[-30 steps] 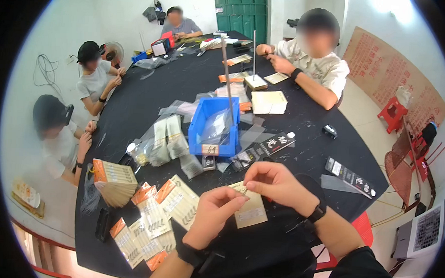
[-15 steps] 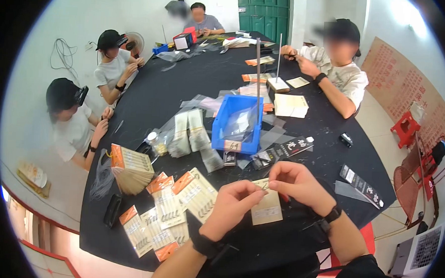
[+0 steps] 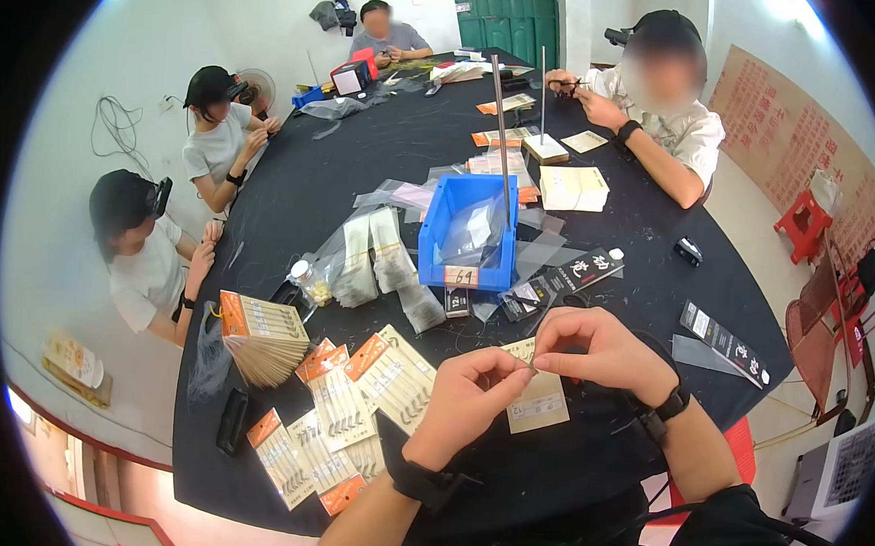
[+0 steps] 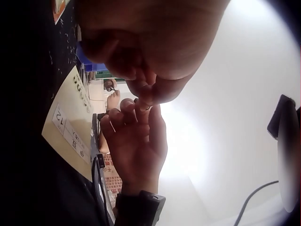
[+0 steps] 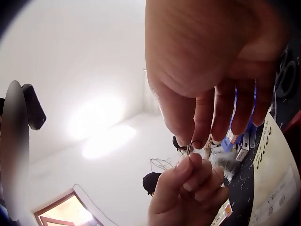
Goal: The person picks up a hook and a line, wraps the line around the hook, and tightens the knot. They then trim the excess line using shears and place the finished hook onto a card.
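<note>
Thumb and fingertips of my left hand pinch a tiny dark fish hook. My right hand meets it from the other side, its thumb and index fingertip pinching the hook's curved end, with the other fingers spread in the right wrist view. Beneath both hands lies a cream card with a white label; a row of printed hook shapes runs along it. Left of my hands, several orange-topped cards carrying hooks overlap on the black tablecloth.
A fanned stack of cards stands at the left, near a small bottle. Ahead is a blue bin with a metal rod beside it. Black packets lie at right. Other people sit around the table.
The head view has shifted, so the table and my hands sit farther right in it. Both hands keep their fingertips together over the cream card.
</note>
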Motion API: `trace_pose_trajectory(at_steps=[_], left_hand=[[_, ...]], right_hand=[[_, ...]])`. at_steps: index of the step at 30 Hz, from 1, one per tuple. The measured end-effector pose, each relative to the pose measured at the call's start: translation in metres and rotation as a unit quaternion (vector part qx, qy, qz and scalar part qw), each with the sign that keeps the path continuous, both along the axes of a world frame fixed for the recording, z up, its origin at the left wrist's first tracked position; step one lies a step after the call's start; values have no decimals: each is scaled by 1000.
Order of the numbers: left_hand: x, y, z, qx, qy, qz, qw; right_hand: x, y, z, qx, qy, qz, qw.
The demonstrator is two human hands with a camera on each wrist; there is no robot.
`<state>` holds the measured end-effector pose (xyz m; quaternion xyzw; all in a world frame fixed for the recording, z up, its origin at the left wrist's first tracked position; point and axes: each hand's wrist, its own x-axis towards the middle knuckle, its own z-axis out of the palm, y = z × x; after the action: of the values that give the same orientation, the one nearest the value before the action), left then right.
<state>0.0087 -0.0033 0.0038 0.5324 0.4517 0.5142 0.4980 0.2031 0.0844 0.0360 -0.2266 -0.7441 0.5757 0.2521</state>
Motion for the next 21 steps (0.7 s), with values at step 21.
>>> trace_pose_trajectory(at_steps=[21], left_hand=[[0, 2, -1, 29, 129, 24, 991]], right_hand=[[-2, 1, -5, 101, -16, -20, 995]])
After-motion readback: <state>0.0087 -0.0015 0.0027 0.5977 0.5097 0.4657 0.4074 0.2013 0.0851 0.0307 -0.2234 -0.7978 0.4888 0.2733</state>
